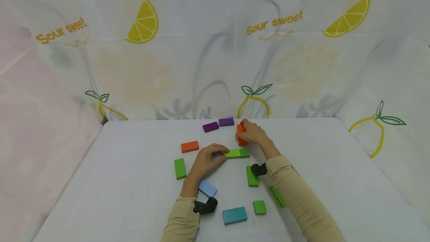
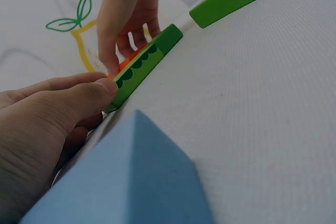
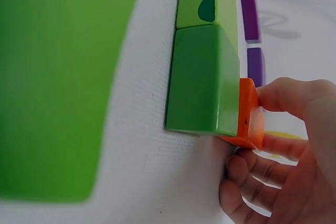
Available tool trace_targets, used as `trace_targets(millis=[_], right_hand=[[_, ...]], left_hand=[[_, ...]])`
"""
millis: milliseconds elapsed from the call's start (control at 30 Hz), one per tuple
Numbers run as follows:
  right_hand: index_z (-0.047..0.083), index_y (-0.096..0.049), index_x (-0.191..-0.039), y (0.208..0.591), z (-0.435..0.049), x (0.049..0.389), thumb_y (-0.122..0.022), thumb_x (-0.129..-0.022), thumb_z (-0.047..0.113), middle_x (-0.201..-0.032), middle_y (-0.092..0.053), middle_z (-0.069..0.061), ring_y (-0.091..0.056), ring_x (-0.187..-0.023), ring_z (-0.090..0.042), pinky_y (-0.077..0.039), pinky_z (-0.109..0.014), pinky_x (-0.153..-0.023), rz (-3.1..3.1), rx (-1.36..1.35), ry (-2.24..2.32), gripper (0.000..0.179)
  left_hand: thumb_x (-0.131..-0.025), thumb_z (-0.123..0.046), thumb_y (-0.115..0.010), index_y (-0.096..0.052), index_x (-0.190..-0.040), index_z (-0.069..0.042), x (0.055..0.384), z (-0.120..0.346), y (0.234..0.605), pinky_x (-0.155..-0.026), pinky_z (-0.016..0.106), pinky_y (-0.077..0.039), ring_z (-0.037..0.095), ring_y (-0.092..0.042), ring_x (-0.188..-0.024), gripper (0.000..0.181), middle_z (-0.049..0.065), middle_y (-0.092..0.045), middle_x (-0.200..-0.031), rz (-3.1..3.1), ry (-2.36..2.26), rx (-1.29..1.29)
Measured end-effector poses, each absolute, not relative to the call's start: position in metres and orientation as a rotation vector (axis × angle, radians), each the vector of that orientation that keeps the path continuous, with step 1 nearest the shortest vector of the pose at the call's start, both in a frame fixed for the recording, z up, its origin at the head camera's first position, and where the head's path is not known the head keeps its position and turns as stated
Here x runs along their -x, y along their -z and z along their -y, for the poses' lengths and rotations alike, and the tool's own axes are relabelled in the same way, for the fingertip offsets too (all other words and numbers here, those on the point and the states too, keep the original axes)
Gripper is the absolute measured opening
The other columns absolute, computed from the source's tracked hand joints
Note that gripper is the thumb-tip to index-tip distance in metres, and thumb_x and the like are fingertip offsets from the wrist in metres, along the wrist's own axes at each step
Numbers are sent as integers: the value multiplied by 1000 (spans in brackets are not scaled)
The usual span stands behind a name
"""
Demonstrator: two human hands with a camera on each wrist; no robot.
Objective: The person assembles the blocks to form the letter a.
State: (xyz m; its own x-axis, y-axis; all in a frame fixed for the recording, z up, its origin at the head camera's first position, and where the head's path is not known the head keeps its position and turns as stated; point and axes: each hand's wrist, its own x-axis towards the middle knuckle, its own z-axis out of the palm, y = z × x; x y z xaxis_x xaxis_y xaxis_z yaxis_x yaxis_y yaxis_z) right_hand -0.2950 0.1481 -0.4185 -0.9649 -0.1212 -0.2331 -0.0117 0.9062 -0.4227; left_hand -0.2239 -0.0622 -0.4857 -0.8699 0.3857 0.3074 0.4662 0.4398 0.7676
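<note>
My left hand [image 1: 205,163] pinches the left end of a light green block [image 1: 232,154] with dark green scallops on its side, its thumb on that end in the left wrist view. A plain green block [image 1: 245,153] sits flush against the right end, forming one straight row. Just behind that row, my right hand [image 1: 253,133] grips an orange block [image 1: 242,142] between thumb and fingers. In the right wrist view the orange block [image 3: 248,111] is partly hidden behind the plain green block [image 3: 197,80].
Two purple blocks [image 1: 226,122] lie at the table's back edge. To the left are a red-orange block [image 1: 190,146] and a green block [image 1: 180,168]. Nearer lie a light blue block [image 1: 207,188], a teal block [image 1: 234,215] and several green blocks [image 1: 259,207], some beside the right forearm.
</note>
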Motion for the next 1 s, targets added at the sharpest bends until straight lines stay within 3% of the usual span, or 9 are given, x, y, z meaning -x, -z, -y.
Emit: trace_targets(millis=[1000], right_hand=[[12,-46,-130,422,-150,287,-55,-85,38,-105,-63,-13,-57,-82,-24,-45,-35,-73,-2808,165,635,53]], left_hand=[[-83,-17,-72,-71,-105,-18,222,63,483,-85,28,-51,10,-63,-96,22,-5,-68,-109,2542,1391,804]])
